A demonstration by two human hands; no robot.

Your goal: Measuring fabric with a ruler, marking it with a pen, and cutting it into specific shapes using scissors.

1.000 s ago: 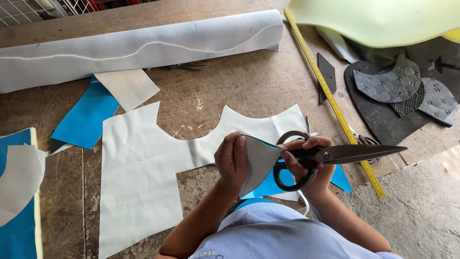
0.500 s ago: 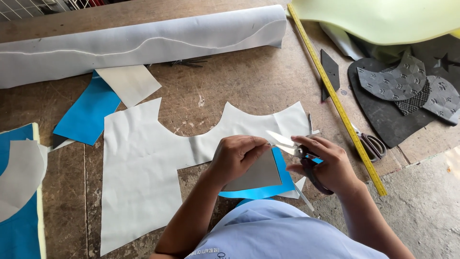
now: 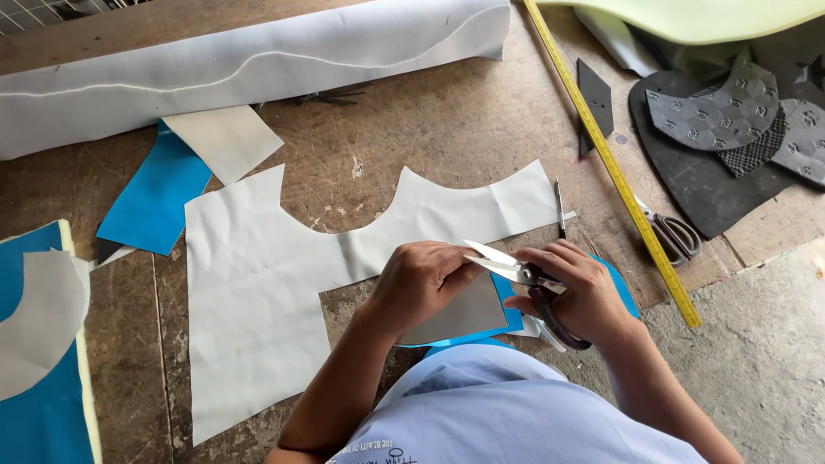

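Head view shows the right hand [image 3: 577, 296] wrapped around the dark handles of the scissors [image 3: 516, 273], fingers clamped through and over the loops, with the blades parted and pointing left toward the left hand [image 3: 421, 279]. That hand lies curled over a grey piece [image 3: 460, 314] backed in blue, fingers together and pressing it flat on the floor [image 3: 412, 129], just in front of the person's chest and touching the lower edge of the large white sheet [image 3: 258, 292]. The chief risk looks to be the left fingertips: they sit right beside the open blade tips (almost touching, from this angle), so a quick close could nick them. A second risk is the piece sliding under a light hold, which would likely pull the cut off its line or leave a ragged edge. The white sheet could also get caught between the blades if it creeps under the grey piece. A pen [image 3: 559, 209] and a yellow rule [image 3: 601, 146] lie near the right elbow's path and might be knocked aside.
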